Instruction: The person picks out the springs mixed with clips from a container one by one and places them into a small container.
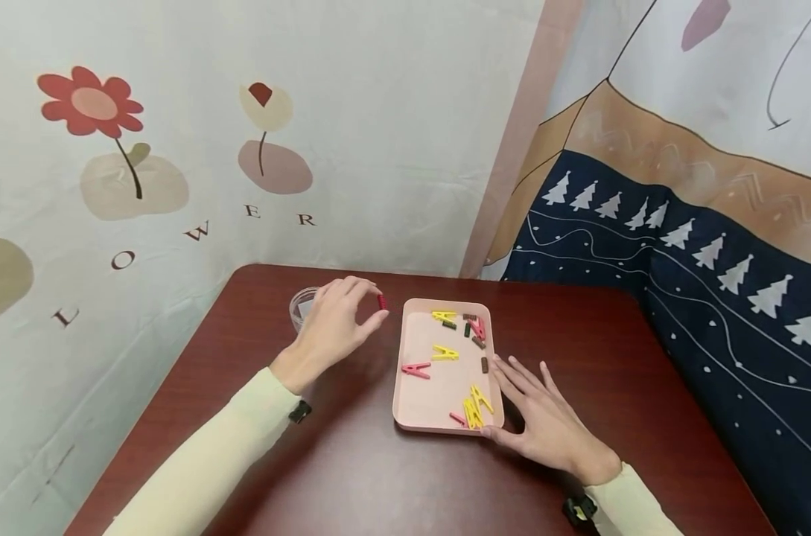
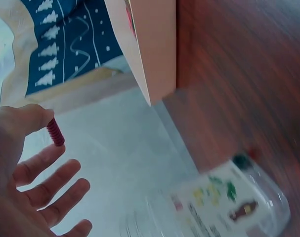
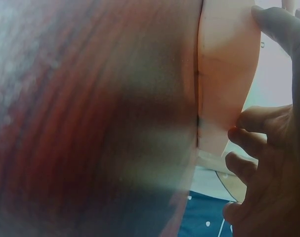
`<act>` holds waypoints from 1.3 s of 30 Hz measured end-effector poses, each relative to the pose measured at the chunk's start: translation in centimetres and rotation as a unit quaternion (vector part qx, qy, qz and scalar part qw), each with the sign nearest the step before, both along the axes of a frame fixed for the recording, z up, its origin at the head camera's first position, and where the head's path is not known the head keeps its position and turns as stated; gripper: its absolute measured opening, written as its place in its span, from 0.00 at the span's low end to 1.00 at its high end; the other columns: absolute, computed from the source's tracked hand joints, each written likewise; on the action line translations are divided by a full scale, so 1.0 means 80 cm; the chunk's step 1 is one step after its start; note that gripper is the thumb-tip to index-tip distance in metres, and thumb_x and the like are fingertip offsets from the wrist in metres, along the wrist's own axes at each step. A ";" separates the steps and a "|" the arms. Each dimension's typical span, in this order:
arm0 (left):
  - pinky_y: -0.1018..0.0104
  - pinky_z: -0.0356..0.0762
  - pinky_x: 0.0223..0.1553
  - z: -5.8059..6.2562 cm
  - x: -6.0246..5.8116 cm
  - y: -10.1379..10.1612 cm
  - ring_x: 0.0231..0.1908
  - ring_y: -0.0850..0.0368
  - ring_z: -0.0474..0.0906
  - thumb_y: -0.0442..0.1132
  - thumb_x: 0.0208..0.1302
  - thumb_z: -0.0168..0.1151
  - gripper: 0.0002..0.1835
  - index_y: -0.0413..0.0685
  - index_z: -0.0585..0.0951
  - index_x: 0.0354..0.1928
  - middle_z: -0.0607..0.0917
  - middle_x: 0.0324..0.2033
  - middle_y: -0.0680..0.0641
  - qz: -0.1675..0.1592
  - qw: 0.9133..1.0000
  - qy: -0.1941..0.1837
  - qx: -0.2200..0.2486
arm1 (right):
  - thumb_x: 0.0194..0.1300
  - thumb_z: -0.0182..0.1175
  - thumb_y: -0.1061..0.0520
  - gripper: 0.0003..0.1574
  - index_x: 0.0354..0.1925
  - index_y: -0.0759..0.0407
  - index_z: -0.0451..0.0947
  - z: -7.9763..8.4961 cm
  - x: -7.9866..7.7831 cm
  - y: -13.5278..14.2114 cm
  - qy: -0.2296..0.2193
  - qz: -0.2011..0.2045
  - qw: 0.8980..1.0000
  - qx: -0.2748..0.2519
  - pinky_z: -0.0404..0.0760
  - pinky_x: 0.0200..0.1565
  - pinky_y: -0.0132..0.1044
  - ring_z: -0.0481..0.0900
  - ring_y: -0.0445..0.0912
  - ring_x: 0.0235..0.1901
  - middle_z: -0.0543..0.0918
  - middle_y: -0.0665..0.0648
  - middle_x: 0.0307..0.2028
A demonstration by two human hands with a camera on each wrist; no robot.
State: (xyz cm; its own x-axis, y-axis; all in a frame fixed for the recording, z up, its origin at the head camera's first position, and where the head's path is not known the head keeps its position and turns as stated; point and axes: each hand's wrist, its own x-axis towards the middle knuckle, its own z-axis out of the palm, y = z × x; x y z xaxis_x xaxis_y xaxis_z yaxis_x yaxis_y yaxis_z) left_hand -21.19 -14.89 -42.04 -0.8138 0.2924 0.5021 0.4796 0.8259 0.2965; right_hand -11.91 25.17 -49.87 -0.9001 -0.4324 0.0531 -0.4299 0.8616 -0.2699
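Between thumb and index fingertip, my left hand pinches a small red ribbed cylinder, its other fingers spread. It is held up left of a pink tray, close over a clear plastic jar with a printed label. In the head view that hand hides much of the jar. My right hand rests its fingertips and thumb on the tray's right side. Inside the tray lie yellow clothespins, pink clothespins, and small ribbed pieces in brown and dark green.
The tray stands on a dark red wooden table. Behind the table hangs a pale curtain with printed flowers and letters. A navy cloth with white trees hangs along the right side.
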 end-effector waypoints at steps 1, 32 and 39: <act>0.35 0.82 0.71 0.001 0.001 -0.005 0.62 0.40 0.89 0.51 0.75 0.81 0.17 0.53 0.90 0.58 0.92 0.60 0.47 0.006 1.000 0.005 0.006 | 0.69 0.70 0.14 0.71 0.94 0.46 0.61 0.000 0.000 0.000 -0.001 -0.001 1.000 0.000 0.47 0.89 0.83 0.60 0.61 0.94 0.63 0.50 0.93; 0.25 0.82 0.60 -0.022 0.005 -0.106 0.54 0.31 0.87 0.46 0.77 0.76 0.19 0.41 0.89 0.60 0.92 0.49 0.35 0.112 0.992 -0.005 0.050 | 0.70 0.67 0.13 0.72 0.94 0.47 0.60 -0.002 0.000 0.002 0.004 0.000 1.000 0.005 0.47 0.89 0.81 0.59 0.60 0.94 0.64 0.50 0.93; 0.25 0.82 0.58 -0.023 0.008 -0.116 0.55 0.30 0.87 0.46 0.77 0.76 0.18 0.41 0.89 0.59 0.93 0.51 0.34 0.117 0.992 -0.007 0.050 | 0.70 0.67 0.13 0.71 0.94 0.47 0.62 -0.001 0.001 0.002 0.007 0.003 1.000 -0.001 0.48 0.88 0.82 0.60 0.61 0.93 0.65 0.51 0.93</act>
